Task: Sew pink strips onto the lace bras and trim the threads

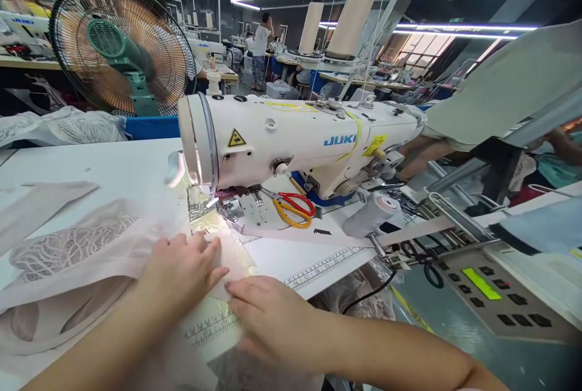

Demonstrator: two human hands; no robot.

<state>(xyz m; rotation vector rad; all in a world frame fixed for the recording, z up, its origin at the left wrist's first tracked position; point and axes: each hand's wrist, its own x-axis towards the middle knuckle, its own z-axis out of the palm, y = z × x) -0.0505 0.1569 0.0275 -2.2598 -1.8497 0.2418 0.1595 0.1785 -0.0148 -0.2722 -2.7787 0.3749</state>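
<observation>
Pale, thin fabric (pixel 150 251) with lace panels (pixel 77 239) spreads over the left of the sewing table, one part reaching towards the needle area. My left hand (pixel 184 264) lies on this fabric just in front of the machine's presser foot (pixel 231 208), fingers stretched forward and pressing down. Close to its thumb, my right hand (pixel 268 312) is closed at the fabric's near right edge, fingers bent together; its thumb is mostly hidden. A white JUKI sewing machine (pixel 282 142) stands beyond both hands, its lamp lighting the stitching spot.
Snips with red and orange handles (pixel 295 209) lie on the machine bed. Right of them are a grey thread cone (pixel 375 212), a metal tape guide (pixel 448 227) and a control panel (pixel 491 288). A large fan (pixel 122 45) stands behind left; a person (pixel 262 45) stands farther back.
</observation>
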